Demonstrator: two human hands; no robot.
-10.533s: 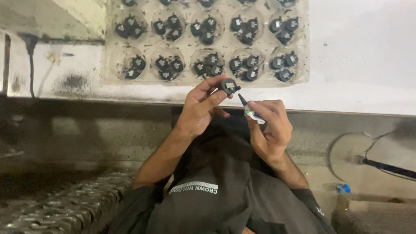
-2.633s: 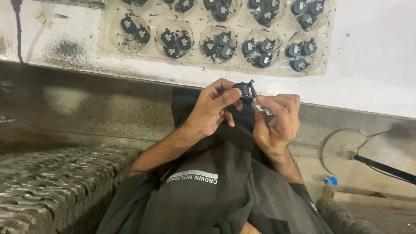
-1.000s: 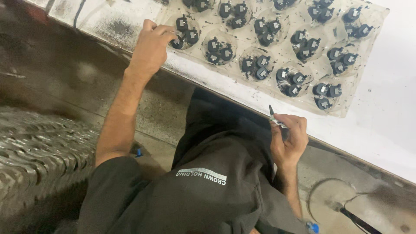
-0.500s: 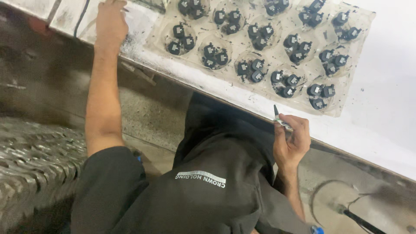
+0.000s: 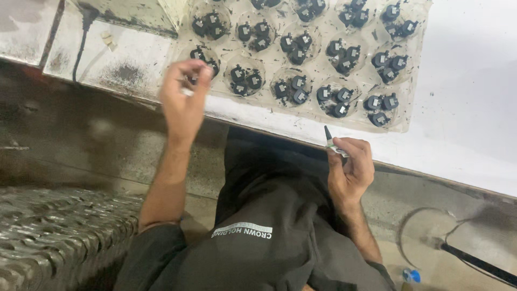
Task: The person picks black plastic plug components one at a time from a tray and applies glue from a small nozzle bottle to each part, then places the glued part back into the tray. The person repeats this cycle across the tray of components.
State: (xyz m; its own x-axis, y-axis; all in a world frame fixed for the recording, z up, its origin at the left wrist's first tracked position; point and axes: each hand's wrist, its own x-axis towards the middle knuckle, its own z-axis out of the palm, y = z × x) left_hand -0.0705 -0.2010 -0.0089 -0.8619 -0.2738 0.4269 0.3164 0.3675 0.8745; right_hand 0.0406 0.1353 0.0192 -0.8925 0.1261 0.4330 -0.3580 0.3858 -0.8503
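Now | left hand (image 5: 184, 99) pinches something small, possibly white, at tray (image 5: 414, 64) edge | right hand (image 5: 350, 170) grips pointed tool (image 5: 329, 139) below table (image 5: 474, 108) edge

We see bright, flat light on the white table (image 5: 474, 97) toward one o'clock, dim shadow below it, and the left hand (image 5: 183, 97) blurred by motion.

Spanning the upper part of the frame: a white, stained counter (image 5: 474, 124), its front edge running diagonally from upper left down to the right. Lying directly on it, at top centre: a clear plastic tray (image 5: 417, 40) with round wells, each holding small black parts (image 5: 245, 80). Trailing down the upper left: a dark cable (image 5: 81, 40).
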